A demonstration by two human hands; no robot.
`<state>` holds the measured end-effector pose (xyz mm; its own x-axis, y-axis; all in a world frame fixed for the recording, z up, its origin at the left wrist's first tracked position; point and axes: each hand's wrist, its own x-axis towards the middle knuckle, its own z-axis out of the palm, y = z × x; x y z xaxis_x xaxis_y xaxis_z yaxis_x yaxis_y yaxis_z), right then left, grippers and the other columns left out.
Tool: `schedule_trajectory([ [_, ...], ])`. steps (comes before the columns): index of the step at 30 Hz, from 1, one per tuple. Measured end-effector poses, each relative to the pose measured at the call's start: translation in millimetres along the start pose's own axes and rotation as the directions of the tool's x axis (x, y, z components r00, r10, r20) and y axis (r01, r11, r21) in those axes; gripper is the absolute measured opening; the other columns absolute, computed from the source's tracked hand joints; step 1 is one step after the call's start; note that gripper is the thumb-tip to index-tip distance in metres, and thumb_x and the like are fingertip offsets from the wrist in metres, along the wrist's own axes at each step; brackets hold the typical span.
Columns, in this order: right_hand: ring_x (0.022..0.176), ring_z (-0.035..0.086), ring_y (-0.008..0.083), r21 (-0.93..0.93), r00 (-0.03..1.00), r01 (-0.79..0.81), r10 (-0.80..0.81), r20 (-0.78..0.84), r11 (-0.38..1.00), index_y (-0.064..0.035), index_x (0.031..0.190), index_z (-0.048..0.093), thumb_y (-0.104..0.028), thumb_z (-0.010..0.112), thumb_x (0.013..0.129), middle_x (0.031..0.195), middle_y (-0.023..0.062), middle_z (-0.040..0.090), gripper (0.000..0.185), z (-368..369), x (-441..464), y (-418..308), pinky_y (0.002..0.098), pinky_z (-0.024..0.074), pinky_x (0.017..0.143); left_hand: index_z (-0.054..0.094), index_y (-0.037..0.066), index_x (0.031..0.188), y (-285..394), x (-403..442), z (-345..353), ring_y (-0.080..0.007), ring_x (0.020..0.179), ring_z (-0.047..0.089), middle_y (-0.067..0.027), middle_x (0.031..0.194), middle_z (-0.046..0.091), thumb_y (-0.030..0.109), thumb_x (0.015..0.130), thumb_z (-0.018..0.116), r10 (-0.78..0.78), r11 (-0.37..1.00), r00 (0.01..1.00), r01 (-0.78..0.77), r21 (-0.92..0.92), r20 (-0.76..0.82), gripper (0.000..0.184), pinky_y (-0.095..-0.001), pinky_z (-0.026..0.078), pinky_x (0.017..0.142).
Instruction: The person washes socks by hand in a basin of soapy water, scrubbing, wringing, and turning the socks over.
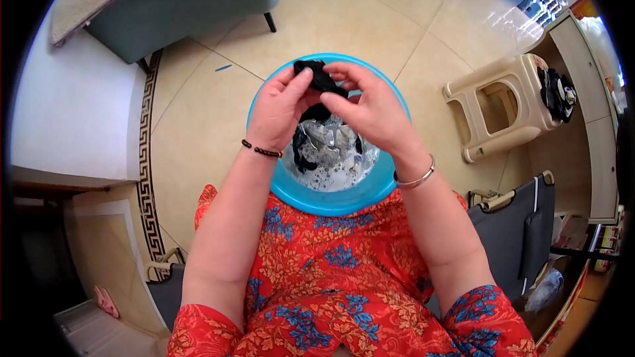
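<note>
The left hand (pixel 276 107) and right hand (pixel 372 109) pinch a black cloth (pixel 320 79) above the blue basin (pixel 311 201), fingers nearly closed on it; if soap makes it slick, so light a pinch could drop it into the suds (pixel 336 177).

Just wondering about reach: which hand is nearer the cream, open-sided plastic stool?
Right. The right hand is left of the cream plastic stool, apart from it; the left hand is farther left, beyond the right hand.
</note>
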<state>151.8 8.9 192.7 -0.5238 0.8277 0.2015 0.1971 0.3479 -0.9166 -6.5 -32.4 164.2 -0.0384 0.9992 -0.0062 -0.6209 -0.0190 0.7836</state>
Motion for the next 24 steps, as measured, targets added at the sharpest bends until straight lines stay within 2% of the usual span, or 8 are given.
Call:
schedule_trajectory([
  [5,0.086,0.060,0.0274,-0.092,0.995,0.042,-0.050,-0.089,0.995,0.0013,0.105,0.057,-0.018,0.064,0.079,0.095,0.0182,0.061,0.034,6,-3,-1,0.0333,0.0487,0.073,0.055,-0.001,0.110,0,-3,8,-0.0146,0.090,0.060,-0.0066,0.102,0.061,0.007,0.088,0.055,-0.029,0.998,0.999,0.030,0.053,-0.013,0.023,-0.0270,0.049,0.082],
  [7,0.076,0.061,0.0264,0.080,0.989,-0.106,0.113,-0.099,0.991,0.0012,0.101,0.059,-0.013,0.059,0.083,0.088,0.0168,0.063,0.023,2,-2,2,0.0312,0.0489,0.069,0.055,-0.001,0.110,1,-5,5,-0.0133,0.089,0.060,-0.0059,0.101,0.060,0.006,0.087,0.056,-0.046,0.991,0.999,0.048,0.129,-0.017,0.024,-0.0270,0.050,0.081],
  [9,0.068,0.060,0.0204,0.087,0.987,-0.071,0.083,-0.138,0.994,0.0026,0.098,0.060,-0.010,0.056,0.085,0.082,0.0117,0.065,0.018,0,-1,9,0.0278,0.0485,0.064,0.056,0.000,0.108,1,-7,5,-0.0121,0.085,0.060,-0.0053,0.100,0.060,0.006,0.086,0.057,-0.047,0.994,0.999,0.049,0.102,-0.026,0.023,-0.0265,0.050,0.079],
  [12,0.071,0.058,0.0097,0.521,0.935,-0.297,0.354,-0.012,0.800,0.0024,0.095,0.060,-0.013,0.056,0.088,0.083,0.0045,0.062,0.017,-6,-2,9,0.0239,0.0475,0.062,0.056,0.002,0.102,-3,-6,0,-0.0131,0.081,0.059,-0.0049,0.096,0.060,0.005,0.085,0.056,-0.118,0.992,0.991,0.121,0.036,-0.057,0.018,-0.0271,0.050,0.075],
  [18,0.072,0.056,0.0080,0.759,0.840,-0.487,0.469,0.272,0.433,-0.0004,0.099,0.059,-0.018,0.059,0.088,0.086,0.0041,0.061,0.021,-4,-3,5,0.0230,0.0471,0.062,0.055,0.004,0.103,0,-5,3,-0.0122,0.086,0.058,-0.0036,0.094,0.059,0.009,0.088,0.053,-0.191,0.979,0.981,0.190,-0.070,-0.020,0.016,-0.0282,0.049,0.078],
  [19,0.072,0.056,0.0080,0.758,0.841,-0.487,0.468,0.272,0.434,-0.0004,0.099,0.059,-0.018,0.059,0.088,0.086,0.0041,0.061,0.021,-2,-4,3,0.0230,0.0471,0.062,0.055,0.004,0.103,0,-5,2,-0.0122,0.086,0.058,-0.0036,0.094,0.059,0.009,0.088,0.053,-0.189,0.980,0.982,0.188,-0.070,-0.020,0.016,-0.0282,0.049,0.078],
  [22,0.074,0.057,0.0088,0.518,0.899,-0.429,0.406,0.163,0.740,-0.0034,0.100,0.058,-0.028,0.057,0.089,0.084,0.0013,0.059,0.027,-1,-10,-1,0.0227,0.0465,0.063,0.055,0.004,0.102,-4,-6,0,-0.0120,0.088,0.058,-0.0040,0.095,0.060,0.010,0.089,0.053,-0.144,0.989,0.990,0.144,-0.029,-0.002,0.015,-0.0279,0.048,0.079],
  [24,0.076,0.057,0.0085,0.600,0.873,-0.477,0.427,0.237,0.642,-0.0044,0.100,0.058,-0.029,0.057,0.089,0.085,0.0007,0.059,0.027,-4,-9,0,0.0235,0.0467,0.065,0.055,0.003,0.105,-5,-6,3,-0.0109,0.089,0.057,-0.0034,0.095,0.060,0.011,0.089,0.054,-0.084,0.996,0.996,0.084,-0.006,-0.039,0.017,-0.0261,0.047,0.080],
])
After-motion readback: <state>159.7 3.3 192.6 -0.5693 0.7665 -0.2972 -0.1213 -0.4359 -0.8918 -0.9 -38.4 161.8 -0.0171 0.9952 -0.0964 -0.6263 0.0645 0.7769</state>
